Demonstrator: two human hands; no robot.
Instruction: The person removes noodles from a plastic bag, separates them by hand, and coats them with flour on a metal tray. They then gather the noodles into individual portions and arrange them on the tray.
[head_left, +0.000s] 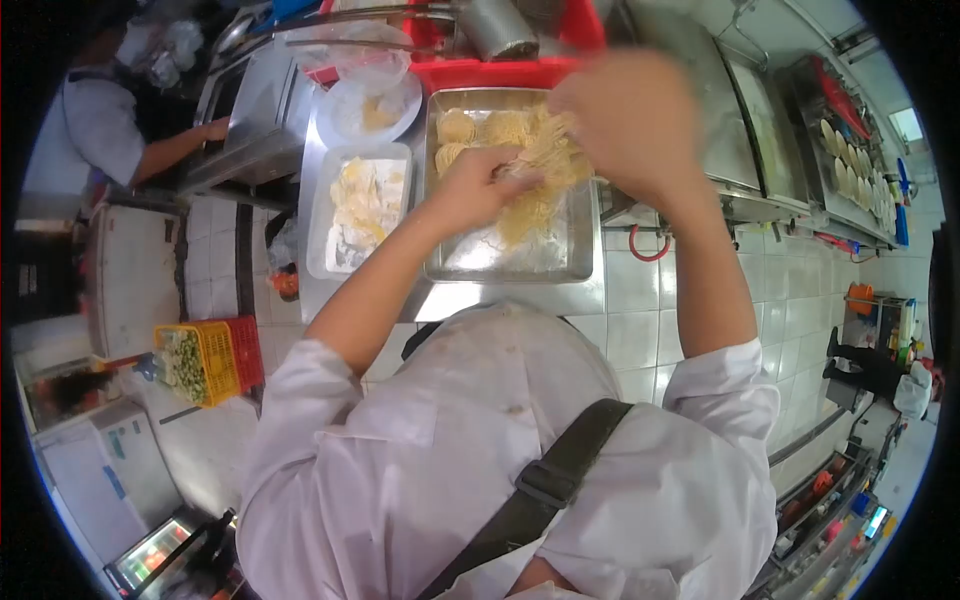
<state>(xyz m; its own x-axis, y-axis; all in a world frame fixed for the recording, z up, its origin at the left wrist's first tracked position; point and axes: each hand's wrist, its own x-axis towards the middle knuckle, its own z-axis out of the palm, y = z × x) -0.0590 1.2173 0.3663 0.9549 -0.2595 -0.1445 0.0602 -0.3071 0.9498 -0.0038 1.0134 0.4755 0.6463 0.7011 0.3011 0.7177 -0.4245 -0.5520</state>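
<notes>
My left hand is closed around a loose bundle of thin yellow noodles over a rectangular metal tray. Strands hang from the fingers toward the tray floor. My right hand is raised above the tray's right rim, close to the upper end of the strands, its fingers smeared by motion. Several coiled noodle nests sit along the far and left sides of the tray, where white flour dusts the bottom.
Left of the tray is a white plastic container holding a floury, pale yellow mass. Behind it stands a round white bowl. A red crate with metal utensils borders the tray's far side. Another person works at far left.
</notes>
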